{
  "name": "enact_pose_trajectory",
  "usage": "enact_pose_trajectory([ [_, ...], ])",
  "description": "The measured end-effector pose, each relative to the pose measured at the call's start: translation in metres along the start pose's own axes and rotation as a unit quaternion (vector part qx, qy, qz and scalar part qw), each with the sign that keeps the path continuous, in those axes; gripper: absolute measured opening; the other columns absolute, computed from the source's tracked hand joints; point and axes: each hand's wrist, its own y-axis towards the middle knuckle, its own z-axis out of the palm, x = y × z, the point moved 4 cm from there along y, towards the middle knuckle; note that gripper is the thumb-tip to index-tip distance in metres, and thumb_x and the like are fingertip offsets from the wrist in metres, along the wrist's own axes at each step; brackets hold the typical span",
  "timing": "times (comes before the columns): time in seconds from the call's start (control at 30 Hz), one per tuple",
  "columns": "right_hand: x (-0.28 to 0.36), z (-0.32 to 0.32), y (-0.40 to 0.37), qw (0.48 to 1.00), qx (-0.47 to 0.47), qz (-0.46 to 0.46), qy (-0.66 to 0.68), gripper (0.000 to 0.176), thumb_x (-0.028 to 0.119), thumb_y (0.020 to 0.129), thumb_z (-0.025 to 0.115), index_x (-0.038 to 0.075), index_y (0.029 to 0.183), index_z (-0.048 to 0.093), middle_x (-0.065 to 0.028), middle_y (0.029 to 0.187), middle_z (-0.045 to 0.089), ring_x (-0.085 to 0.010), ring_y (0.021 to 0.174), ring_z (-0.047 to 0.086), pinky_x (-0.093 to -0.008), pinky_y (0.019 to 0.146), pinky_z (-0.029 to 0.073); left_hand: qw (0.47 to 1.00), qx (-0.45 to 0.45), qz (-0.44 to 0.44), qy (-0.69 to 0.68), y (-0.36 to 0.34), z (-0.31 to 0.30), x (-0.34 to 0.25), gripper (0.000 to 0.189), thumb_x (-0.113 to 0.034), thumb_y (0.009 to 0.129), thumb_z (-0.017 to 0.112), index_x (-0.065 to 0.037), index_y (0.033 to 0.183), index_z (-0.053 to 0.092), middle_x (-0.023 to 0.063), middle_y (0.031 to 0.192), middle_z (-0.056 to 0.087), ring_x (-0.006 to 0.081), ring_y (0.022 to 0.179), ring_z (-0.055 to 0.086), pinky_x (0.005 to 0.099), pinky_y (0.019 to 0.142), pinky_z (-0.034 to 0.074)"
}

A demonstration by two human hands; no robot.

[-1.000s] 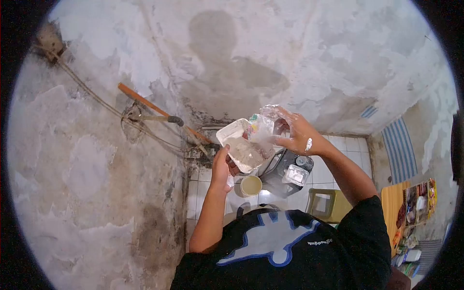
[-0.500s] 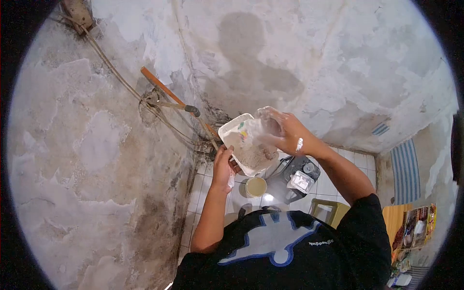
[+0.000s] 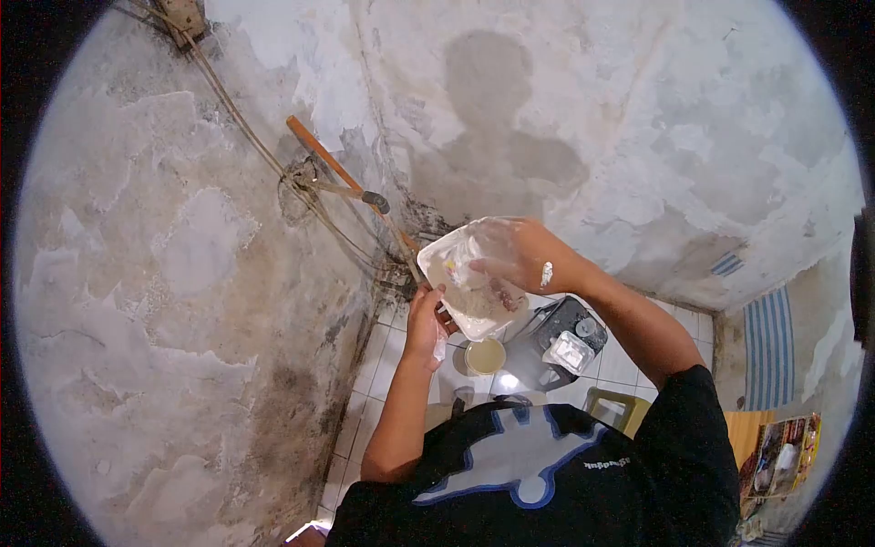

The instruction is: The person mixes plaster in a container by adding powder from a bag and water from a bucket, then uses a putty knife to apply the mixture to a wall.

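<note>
My left hand [image 3: 424, 324] grips the near left side of a white plastic tub [image 3: 441, 257], thumb over its rim. Greyish powder or paste [image 3: 483, 308] coats the inside, with a small coloured patch toward the far end. My right hand [image 3: 521, 255] reaches over the tub from the right. Its fingers are smeared by motion and pale haze, so whether they hold anything is hidden. White residue sticks to the right wrist. Below the tub, a round container of cloudy pale liquid [image 3: 485, 356] stands on the floor.
A black case or can [image 3: 583, 319] on the tiles carries a clear plastic box [image 3: 570, 353]. Beside it stands a green stool [image 3: 624, 406]. An orange pipe [image 3: 324, 155] and grey elbow [image 3: 375, 201] project near the patchy wall corner. Striped fabric [image 3: 768, 351] hangs at right.
My right hand has come down and closer over the tub. The tub sits slightly lower in view, and the whole scene has shifted a little to the right.
</note>
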Motion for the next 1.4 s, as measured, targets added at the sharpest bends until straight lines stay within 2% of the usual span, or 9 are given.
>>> enact_pose_trajectory([
  [0.1,0.013,-0.028,-0.009,0.996,0.0,0.072,0.053,0.052,0.035,0.087,0.069,-0.001,0.123,0.058,-0.0259,0.114,0.064,-0.0378,0.107,0.062,-0.0443,0.093,0.048,1.0,-0.01,0.012,0.003,-0.006,0.009,0.003,0.036,-0.029,0.095,0.055,-0.011,0.125,0.047,0.0078,0.113,0.058,0.0202,0.093,0.064,0.0355,0.074,0.057],
  [0.17,0.006,-0.039,-0.021,0.974,0.011,0.163,0.156,0.057,0.031,0.084,0.072,0.002,0.13,0.055,-0.0239,0.115,0.064,-0.0325,0.106,0.063,-0.0409,0.091,0.05,0.999,-0.028,-0.008,-0.021,-0.006,0.008,0.014,0.05,-0.034,0.094,0.054,-0.006,0.135,0.045,0.0118,0.124,0.058,0.0276,0.113,0.058,0.0439,0.097,0.046],
  [0.27,-0.018,-0.046,-0.049,0.979,-0.056,0.074,0.183,0.063,0.022,0.081,0.073,0.006,0.136,0.049,-0.02,0.124,0.059,-0.029,0.109,0.062,-0.0391,0.094,0.051,0.996,-0.034,-0.006,-0.084,0.002,0.006,0.038,0.054,-0.035,0.094,0.055,-0.003,0.136,0.044,0.0135,0.128,0.057,0.029,0.118,0.056,0.0436,0.104,0.042],
  [0.5,-0.049,-0.074,-0.118,0.948,-0.05,0.107,0.295,0.069,0.009,0.075,0.073,0.006,0.139,0.046,-0.0132,0.134,0.046,-0.0307,0.119,0.056,-0.0426,0.103,0.048,0.996,-0.059,-0.048,-0.054,-0.011,0.037,0.085,0.057,-0.034,0.094,0.053,0.0,0.138,0.042,0.0163,0.136,0.052,0.0308,0.125,0.052,0.0443,0.106,0.04],
  [0.57,-0.068,-0.078,-0.142,0.936,-0.048,0.129,0.324,0.065,0.01,0.076,0.073,0.004,0.136,0.048,-0.0131,0.132,0.048,-0.0298,0.12,0.056,-0.0423,0.103,0.048,0.992,-0.053,-0.03,-0.11,-0.015,0.044,0.1,0.044,-0.029,0.091,0.055,-0.005,0.128,0.049,0.0121,0.122,0.058,0.0276,0.111,0.058,0.0435,0.095,0.048],
  [0.83,-0.147,-0.055,-0.232,0.9,-0.103,0.2,0.372,0.06,0.02,0.078,0.079,-0.005,0.125,0.052,-0.0192,0.118,0.061,-0.0258,0.108,0.064,-0.0358,0.095,0.051,0.992,-0.031,0.003,-0.122,-0.052,0.077,0.173,0.058,-0.02,0.09,0.053,-0.004,0.143,0.036,0.0144,0.143,0.046,0.0314,0.132,0.046,0.0477,0.11,0.038],
  [1.07,-0.236,0.044,-0.333,0.915,-0.065,0.336,0.213,0.051,0.039,0.08,0.078,-0.005,0.102,0.069,-0.0213,0.101,0.068,-0.0255,0.082,0.067,-0.0354,0.076,0.052,0.979,-0.125,-0.052,-0.153,-0.095,0.06,0.258,0.057,-0.02,0.091,0.053,-0.007,0.144,0.036,0.0128,0.14,0.048,0.0301,0.128,0.049,0.0477,0.106,0.042],
  [1.27,-0.307,0.161,-0.421,0.94,-0.072,0.302,0.139,0.043,0.036,0.085,0.072,-0.003,0.104,0.068,-0.0259,0.102,0.067,-0.0396,0.092,0.065,-0.0439,0.081,0.051,0.977,-0.166,-0.058,-0.124,-0.117,0.058,0.288,0.057,-0.021,0.091,0.054,-0.007,0.144,0.037,0.0135,0.14,0.048,0.0321,0.128,0.048,0.0486,0.107,0.041],
  [1.4,-0.354,0.26,-0.473,0.9,-0.102,0.409,0.113,0.04,0.034,0.089,0.067,-0.005,0.092,0.065,-0.028,0.094,0.065,-0.0457,0.093,0.061,-0.0493,0.082,0.048,0.97,-0.197,-0.059,-0.13,-0.13,0.04,0.307,0.059,-0.021,0.09,0.057,-0.005,0.143,0.037,0.0144,0.139,0.048,0.0338,0.128,0.047,0.0504,0.107,0.04],
])
